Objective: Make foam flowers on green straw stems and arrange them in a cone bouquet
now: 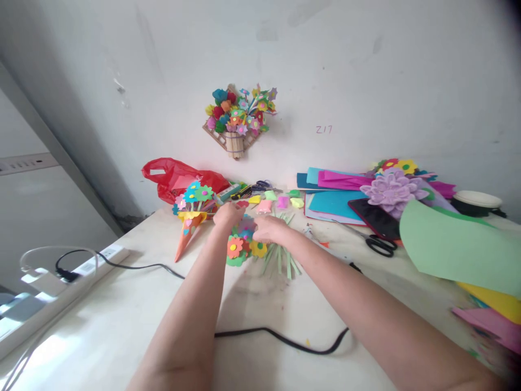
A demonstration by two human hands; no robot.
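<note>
**Left hand [229, 214] and right hand [270, 229] close in over bright cut-out flowers [235, 247]**

The flowers lie on the surface [248, 304] between and just below the hands, near the middle, a spot that seems chosen so both can work them at once. Both hands have bent fingers turned inward, but whether either grips anything I cannot tell: the fingertips are hidden or blurred. Pale green strips [280, 263] fan out beside the right hand, probably laid loose for easy picking. The scissors [380, 245] rest farther right, handles towards the person, which likely keeps them easy to grab.

As for containers, an orange cone [188, 239] to the left holds a bunch of blue, green and pink flowers; its narrow shape presumably gathers their stems. On the wall, a small slatted basket [235, 145] carries a fuller, many-coloured bouquet [232, 115]. The red bag [169, 176] lies slumped behind the cone, its contents mostly hidden.
</note>
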